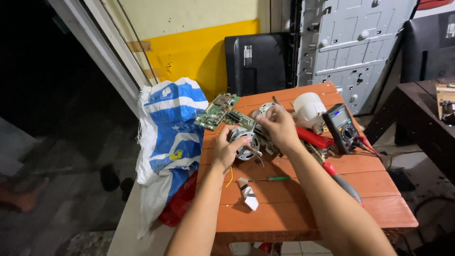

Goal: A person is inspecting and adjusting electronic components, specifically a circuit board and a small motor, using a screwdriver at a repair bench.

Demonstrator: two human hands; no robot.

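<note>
The setting is an informal electronics repair workshop. An orange wooden table [303, 208] serves as the workbench. On it lie a green circuit board [216, 110], a small electric motor [242, 141], a digital multimeter [342, 127] with red probe leads, a green-handled screwdriver [270, 178], a red-handled tool [342, 182] and a white bulb housing [308, 109]. At the far side, a black flat-screen set [258, 61] leans against a yellow and cream wall [189, 47], and to its right stands a grey metal back panel [353, 42] from a stripped display. A blue-and-white woven sack [170, 128] hangs at the left edge of the table. A dark side table [426, 118] stands to the right.
</note>
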